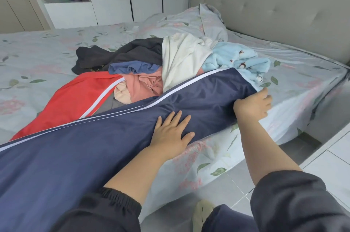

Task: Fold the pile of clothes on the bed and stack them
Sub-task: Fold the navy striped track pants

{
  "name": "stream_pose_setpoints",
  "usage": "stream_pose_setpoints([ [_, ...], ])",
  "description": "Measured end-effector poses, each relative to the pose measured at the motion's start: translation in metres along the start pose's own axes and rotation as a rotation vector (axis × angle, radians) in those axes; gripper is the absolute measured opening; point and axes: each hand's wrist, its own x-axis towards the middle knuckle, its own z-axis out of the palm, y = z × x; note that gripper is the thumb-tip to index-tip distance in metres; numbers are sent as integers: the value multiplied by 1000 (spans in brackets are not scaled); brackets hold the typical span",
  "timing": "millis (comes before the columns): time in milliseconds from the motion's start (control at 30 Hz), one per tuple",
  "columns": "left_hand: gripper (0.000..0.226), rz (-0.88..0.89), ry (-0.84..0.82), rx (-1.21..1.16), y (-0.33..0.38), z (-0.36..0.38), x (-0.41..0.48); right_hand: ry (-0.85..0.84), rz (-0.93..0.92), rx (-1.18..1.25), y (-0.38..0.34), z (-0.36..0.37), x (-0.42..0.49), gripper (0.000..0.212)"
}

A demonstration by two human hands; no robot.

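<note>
Navy white-striped garment (94, 146) lies stretched just in front of the clothes pile (151, 68) on the bed (37, 48); left hand (173, 133) presses it flat, fingers spread, right hand (252, 105) grips its end. Best: keep it taut, smooth creases before folding. Near end cut off; trousers or jacket unclear.

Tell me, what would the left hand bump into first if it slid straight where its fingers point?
The left hand lies flat on the shiny navy garment with white piping, so first just more of that cloth. Beyond its edge, probably the crumpled cream-white garment, though depth is unclear.
</note>
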Motion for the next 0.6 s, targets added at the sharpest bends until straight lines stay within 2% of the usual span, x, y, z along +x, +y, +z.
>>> stream_pose_setpoints([
  [100, 55, 49, -54, -30, -9, -13, -8, 74, -332, -110, -24, 3, -19, 75],
  [233, 50, -13, 25, 95, -45, -34, -42, -7, -791, -116, -44, 22, -75, 41],
  [300, 50, -144, 58, 114, -71, -44, -66, -132, -977, -140, -48, 32, -107, 23],
  [367, 51, -307, 40, 75, -98, -50, -95, -285, -1101, -171, -50, 42, -139, 18],
  [500, 54, -556, -3, 30, -139, -48, -154, -583, -1269, -183, -57, 62, -207, 26],
  [600, 56, -588, -20, 29, -155, -43, -183, -799, -1343, -318, -54, 76, -261, 40],
])
